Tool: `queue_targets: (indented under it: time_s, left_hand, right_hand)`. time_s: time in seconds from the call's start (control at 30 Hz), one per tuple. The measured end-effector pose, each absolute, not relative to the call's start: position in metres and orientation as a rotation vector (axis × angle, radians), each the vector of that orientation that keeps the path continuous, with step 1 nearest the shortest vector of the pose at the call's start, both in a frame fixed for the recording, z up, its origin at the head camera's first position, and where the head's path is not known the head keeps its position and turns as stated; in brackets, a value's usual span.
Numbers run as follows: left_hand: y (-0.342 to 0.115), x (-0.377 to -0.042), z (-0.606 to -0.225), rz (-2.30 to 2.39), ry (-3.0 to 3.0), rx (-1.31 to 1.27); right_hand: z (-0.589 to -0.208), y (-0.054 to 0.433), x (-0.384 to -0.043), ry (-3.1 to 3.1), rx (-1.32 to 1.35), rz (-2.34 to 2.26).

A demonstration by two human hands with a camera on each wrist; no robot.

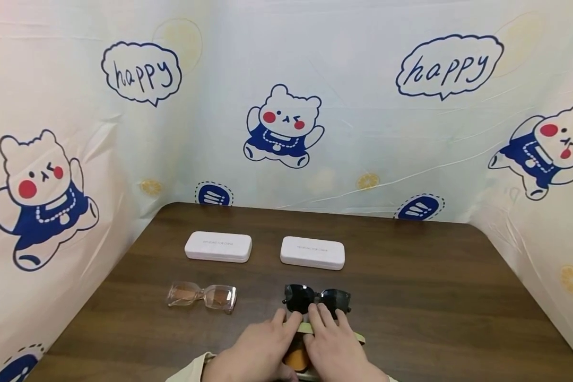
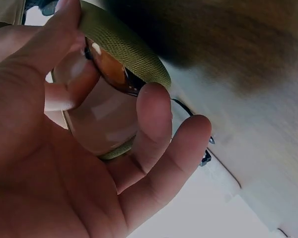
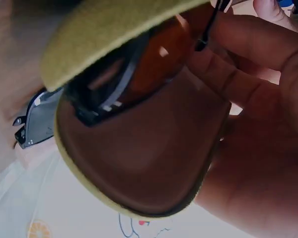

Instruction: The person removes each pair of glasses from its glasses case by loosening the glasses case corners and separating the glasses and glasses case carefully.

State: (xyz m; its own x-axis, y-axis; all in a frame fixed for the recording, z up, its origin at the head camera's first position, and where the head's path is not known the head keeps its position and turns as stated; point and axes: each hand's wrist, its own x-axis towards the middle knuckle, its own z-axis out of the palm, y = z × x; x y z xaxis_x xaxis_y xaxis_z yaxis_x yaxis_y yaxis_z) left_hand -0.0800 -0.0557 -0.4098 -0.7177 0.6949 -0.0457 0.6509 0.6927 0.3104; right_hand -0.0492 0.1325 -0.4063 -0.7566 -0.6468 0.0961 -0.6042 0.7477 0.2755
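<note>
Both hands are at a green glasses case (image 1: pixel 305 328) near the front of the table, its lid raised. Inside lie sunglasses with orange lenses (image 3: pixel 156 62) and dark frame parts, over a brown lining (image 3: pixel 144 153). My left hand (image 1: pixel 260 345) grips the case from the left; in the left wrist view its curled fingers (image 2: pixel 154 106) reach the textured green rim. From the other side my right hand (image 1: pixel 335 345) holds the case, fingers over its top edge. Black sunglasses (image 1: pixel 317 300) lie just beyond the fingertips. The lower part of the case is hidden in the head view.
Clear-framed glasses with pinkish lenses (image 1: pixel 202 296) lie on the left of the brown wooden table (image 1: pixel 410 276). Farther back sit two white glasses cases, a left one (image 1: pixel 218 247) and a right one (image 1: pixel 312 253), both closed. A printed cloth (image 1: pixel 353 122) surrounds the table.
</note>
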Motion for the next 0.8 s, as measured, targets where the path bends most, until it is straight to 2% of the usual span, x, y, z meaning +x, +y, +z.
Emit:
queue_targets:
  time_s: [0.27,0.43,0.67,0.8]
  left_hand:
    - [-0.054,-0.08,-0.408,0.37,2.747,1.069]
    - [-0.055,-0.081,-0.409,0.409,2.748,1.095]
    - [-0.056,-0.079,-0.412,0.439,2.782,1.121]
    - [-0.056,-0.077,-0.412,0.413,2.781,1.097]
  right_hand:
    - [-0.393,0.133,-0.047,-2.675,1.058,-0.309]
    - [-0.371,0.144,-0.048,-2.807,1.06,-0.142]
    - [-0.337,0.189,-0.063,-2.822,1.044,0.473]
    - [-0.321,0.22,-0.073,-2.781,0.929,0.759]
